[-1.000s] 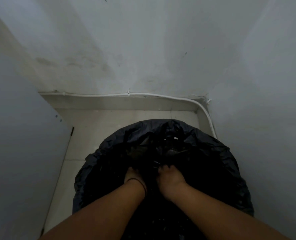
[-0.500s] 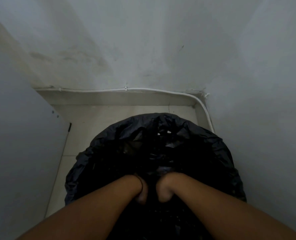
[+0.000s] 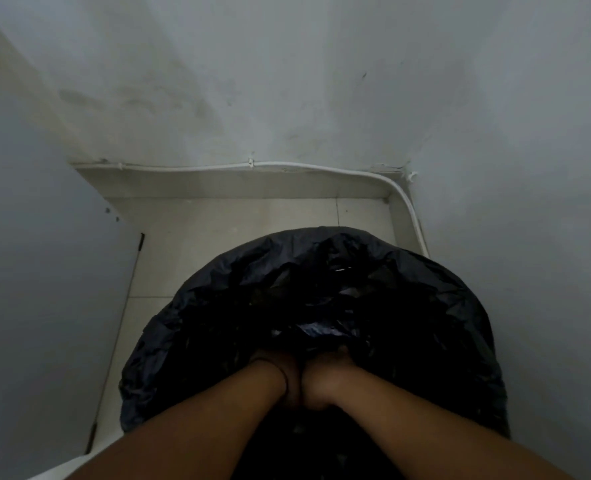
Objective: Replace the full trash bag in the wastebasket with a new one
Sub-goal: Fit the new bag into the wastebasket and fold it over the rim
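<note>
Your two bare forearms reach forward and converge in the lower middle of the view. Your left hand [image 3: 289, 379] and right hand [image 3: 321, 382] sit side by side, touching, bent downward at the wrists. A thin dark band circles your left wrist. Your fingers are hidden.

Setting: a tiled floor [image 3: 252, 223] corner is seen between pale walls [image 3: 287, 81].
Cable: a white cable [image 3: 287, 165] is run along the wall base and bent down the right side.
Wastebasket: its rim is covered by a black trash bag [image 3: 425, 306].
Left hand [image 3: 280, 368]: pressed down into the bag; a dark band [image 3: 284, 377] is worn at the wrist.
Right hand [image 3: 325, 375]: pressed in just beside the left; fingers are hidden in the plastic.
</note>
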`<state>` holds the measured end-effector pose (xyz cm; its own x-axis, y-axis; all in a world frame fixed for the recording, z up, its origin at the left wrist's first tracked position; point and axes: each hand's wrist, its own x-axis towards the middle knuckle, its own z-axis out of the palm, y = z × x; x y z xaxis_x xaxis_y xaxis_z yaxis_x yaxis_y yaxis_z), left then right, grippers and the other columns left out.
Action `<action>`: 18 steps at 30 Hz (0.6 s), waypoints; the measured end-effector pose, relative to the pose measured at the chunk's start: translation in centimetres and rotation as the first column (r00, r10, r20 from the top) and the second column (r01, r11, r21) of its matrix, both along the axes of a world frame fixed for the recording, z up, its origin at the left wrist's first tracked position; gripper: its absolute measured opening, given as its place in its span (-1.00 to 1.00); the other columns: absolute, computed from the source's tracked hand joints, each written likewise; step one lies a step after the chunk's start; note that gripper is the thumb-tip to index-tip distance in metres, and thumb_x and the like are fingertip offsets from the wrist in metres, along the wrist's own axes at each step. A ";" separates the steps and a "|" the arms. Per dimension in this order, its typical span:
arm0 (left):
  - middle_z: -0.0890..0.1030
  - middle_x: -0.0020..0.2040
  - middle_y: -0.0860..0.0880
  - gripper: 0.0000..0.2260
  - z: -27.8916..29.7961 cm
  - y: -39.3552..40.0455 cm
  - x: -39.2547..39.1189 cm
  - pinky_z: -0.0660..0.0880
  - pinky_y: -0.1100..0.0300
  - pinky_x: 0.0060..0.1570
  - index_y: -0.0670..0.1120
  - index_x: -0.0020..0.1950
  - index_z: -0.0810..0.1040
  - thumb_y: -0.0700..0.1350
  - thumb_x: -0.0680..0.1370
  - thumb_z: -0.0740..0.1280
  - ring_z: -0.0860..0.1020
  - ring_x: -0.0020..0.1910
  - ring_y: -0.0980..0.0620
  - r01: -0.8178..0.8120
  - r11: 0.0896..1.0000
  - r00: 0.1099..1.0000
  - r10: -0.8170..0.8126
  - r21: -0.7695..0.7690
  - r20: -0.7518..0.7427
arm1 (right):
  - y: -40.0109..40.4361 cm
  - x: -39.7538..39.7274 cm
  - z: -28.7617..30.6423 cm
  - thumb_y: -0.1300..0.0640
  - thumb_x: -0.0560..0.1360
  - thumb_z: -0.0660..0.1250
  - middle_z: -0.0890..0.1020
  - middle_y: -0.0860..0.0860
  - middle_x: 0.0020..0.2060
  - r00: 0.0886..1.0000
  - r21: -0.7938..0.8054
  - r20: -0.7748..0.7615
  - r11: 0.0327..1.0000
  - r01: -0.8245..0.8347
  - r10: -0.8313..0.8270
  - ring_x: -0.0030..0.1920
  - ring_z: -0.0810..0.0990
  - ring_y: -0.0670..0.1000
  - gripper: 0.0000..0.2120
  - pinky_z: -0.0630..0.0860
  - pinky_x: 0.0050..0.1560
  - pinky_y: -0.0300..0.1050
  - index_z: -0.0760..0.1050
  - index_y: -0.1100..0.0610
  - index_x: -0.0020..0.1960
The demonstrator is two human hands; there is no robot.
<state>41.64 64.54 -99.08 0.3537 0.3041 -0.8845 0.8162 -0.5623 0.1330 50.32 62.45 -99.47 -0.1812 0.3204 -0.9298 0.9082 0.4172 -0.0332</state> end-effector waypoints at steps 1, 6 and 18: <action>0.45 0.35 -0.19 -0.52 0.3 0.2 0.0 0.42 -0.01 0.26 -0.13 0.36 0.42 0.03 0.49 0.32 0.44 0.31 -0.16 -0.038 0.998 0.998 0.036 0.053 0.045 | -0.3 -0.1 0.4 0.07 0.61 0.13 0.15 0.18 0.51 1.000 -0.103 0.015 0.995 0.003 -0.001 0.49 0.15 0.19 -0.46 0.07 0.46 0.09 0.09 0.21 0.52; 0.46 0.31 -0.22 -0.58 1.1 0.7 0.4 0.42 -0.01 0.24 -0.17 0.31 0.45 0.01 0.52 0.25 0.44 0.28 -0.19 -0.081 0.964 0.988 0.044 0.253 0.149 | -0.7 0.6 2.3 0.14 0.63 0.09 0.00 0.19 0.53 0.999 -0.064 0.032 0.998 0.022 -0.020 0.51 0.00 0.19 -0.43 -0.05 0.46 0.02 -0.07 0.24 0.53; 0.31 0.45 -0.20 -0.53 0.0 -0.6 -0.8 0.22 -0.08 0.35 -0.16 0.46 0.26 0.03 0.60 0.13 0.29 0.40 -0.20 0.120 0.983 0.992 -0.115 0.140 -0.045 | 0.0 0.9 -2.5 -0.02 0.63 0.02 0.02 0.14 0.54 0.984 0.194 0.162 0.980 0.048 -0.081 0.52 -0.05 0.24 -0.44 -0.12 0.42 0.34 -0.05 0.11 0.55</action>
